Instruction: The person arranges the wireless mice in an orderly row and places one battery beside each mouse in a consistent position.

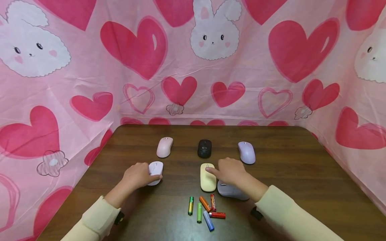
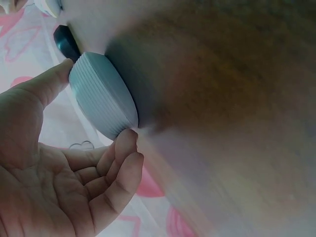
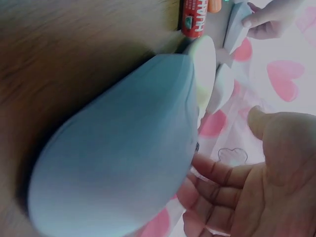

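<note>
My left hand (image 1: 137, 175) holds a white mouse (image 1: 155, 167) on the table, thumb at one side and fingertips at the other. The left wrist view shows the ribbed side of this mouse (image 2: 101, 96) between them. On the right, my right hand (image 1: 232, 170) hovers by a grey mouse (image 1: 230, 192) and partly hides it. Its thumb overlaps a pale yellow mouse (image 1: 208, 182) in the head view. From the right wrist, the thumb (image 3: 259, 122) looks apart from the mice, and the loosely bent fingers are beside the grey mouse (image 3: 118, 148); contact is unclear.
Behind the hands stand a pink mouse (image 1: 164, 147), a black mouse (image 1: 204, 149) and a lilac mouse (image 1: 247, 153). Several batteries lie nearer me, among them a green one (image 1: 199, 213) and a blue one (image 1: 208, 221). A pink heart-print cloth (image 1: 187, 70) surrounds the brown table (image 1: 169, 214).
</note>
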The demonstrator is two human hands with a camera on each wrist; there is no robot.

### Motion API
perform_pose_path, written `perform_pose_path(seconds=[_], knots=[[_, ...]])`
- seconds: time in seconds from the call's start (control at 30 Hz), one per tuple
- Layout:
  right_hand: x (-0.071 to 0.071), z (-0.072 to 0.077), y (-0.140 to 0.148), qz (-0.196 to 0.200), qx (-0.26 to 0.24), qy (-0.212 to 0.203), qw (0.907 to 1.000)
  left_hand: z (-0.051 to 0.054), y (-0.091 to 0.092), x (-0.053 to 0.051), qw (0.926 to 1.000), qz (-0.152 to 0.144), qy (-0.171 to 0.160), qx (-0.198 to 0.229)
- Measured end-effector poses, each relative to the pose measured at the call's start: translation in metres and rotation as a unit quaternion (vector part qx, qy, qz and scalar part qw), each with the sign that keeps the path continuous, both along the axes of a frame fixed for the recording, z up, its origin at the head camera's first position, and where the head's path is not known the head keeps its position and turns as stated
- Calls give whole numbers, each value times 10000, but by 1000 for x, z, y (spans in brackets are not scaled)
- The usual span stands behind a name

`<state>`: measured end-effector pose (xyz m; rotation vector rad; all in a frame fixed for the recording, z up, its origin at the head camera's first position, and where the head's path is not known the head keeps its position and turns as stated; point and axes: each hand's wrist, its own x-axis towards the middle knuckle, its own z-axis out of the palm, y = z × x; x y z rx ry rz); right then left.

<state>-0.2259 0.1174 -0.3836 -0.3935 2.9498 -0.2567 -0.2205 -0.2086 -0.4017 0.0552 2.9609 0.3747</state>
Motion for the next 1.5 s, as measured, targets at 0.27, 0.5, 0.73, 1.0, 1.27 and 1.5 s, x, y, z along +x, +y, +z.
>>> perform_pose_path(seconds=[0.27, 0.5, 0.73, 1.0, 1.27, 1.5], knots=[[4, -3, 18, 494, -535, 123, 9973, -4, -3, 3, 9996, -130, 227, -137], [7, -7, 34, 822, -783, 242, 9932, -8, -6, 4, 9984, -292, 425, -235], [8, -8, 48, 1485, -842, 415, 9844, -13, -10, 2, 9977, -407, 521, -121], [10, -10, 61, 1669, -826, 280, 9821, -13, -12, 2, 9977, -433, 525, -49], [10, -16, 73, 1744, -1010, 2, 9795, -13, -12, 1, 9973, -439, 582, 11], [13, -23, 82, 1707, -1116, -54, 9790, -13, -12, 1, 9972, -457, 582, 38]])
